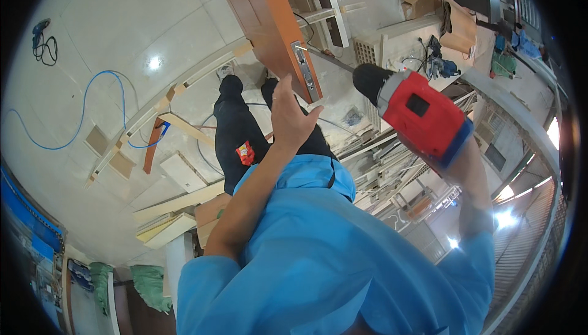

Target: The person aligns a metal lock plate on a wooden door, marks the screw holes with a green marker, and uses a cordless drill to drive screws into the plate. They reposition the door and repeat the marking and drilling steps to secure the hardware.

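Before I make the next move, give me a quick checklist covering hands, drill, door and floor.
1. Right hand wrapped around the red drill: ok.
2. Long bit fitted in the black chuck: ok.
3. Bit tip touching the metal lock plate: cannot tell; they overlap in this view.
4. Left hand steadying the brown door: cannot tell; open beside its edge, contact unclear.
5. Floor free of loose lines: not ok; a blue hose trails across it.
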Available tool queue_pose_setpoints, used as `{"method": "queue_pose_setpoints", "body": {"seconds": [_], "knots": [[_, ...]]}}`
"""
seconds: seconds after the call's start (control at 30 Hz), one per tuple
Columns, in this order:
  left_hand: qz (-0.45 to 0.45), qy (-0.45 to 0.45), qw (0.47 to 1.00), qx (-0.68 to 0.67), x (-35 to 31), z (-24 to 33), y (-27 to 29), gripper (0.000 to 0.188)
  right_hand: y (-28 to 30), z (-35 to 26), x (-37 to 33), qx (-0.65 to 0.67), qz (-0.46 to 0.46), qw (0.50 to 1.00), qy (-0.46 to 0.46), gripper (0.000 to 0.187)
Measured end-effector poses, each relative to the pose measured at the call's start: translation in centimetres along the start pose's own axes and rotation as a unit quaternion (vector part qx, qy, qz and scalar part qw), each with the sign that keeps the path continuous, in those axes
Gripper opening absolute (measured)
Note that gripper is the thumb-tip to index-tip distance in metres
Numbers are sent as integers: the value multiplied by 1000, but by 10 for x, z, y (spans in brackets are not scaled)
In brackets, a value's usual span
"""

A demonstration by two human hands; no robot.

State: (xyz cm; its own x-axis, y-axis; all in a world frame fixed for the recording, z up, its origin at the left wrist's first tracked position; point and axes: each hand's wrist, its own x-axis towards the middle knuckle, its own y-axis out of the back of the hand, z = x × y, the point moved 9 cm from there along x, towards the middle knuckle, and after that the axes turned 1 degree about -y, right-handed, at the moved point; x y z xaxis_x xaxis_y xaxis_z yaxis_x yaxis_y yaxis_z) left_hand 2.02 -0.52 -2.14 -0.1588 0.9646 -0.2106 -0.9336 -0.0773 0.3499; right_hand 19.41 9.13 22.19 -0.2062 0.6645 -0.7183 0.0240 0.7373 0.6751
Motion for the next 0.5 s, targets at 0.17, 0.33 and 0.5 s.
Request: {"method": "queue_pose_setpoints", "body": {"seconds": [0.17, 0.33, 0.5], "knots": [[-18, 3, 1000, -9, -4, -8, -18, 90, 12, -34, 8, -97, 81, 983, 136, 39], [6, 22, 998, 57, -6, -17, -20, 86, 10, -28, 15, 86, 56, 989, 108, 43], [42, 1, 996, 77, -8, -5, -19, 88, 0, -15, 20, 195, -24, 980, 16, 54]]}}
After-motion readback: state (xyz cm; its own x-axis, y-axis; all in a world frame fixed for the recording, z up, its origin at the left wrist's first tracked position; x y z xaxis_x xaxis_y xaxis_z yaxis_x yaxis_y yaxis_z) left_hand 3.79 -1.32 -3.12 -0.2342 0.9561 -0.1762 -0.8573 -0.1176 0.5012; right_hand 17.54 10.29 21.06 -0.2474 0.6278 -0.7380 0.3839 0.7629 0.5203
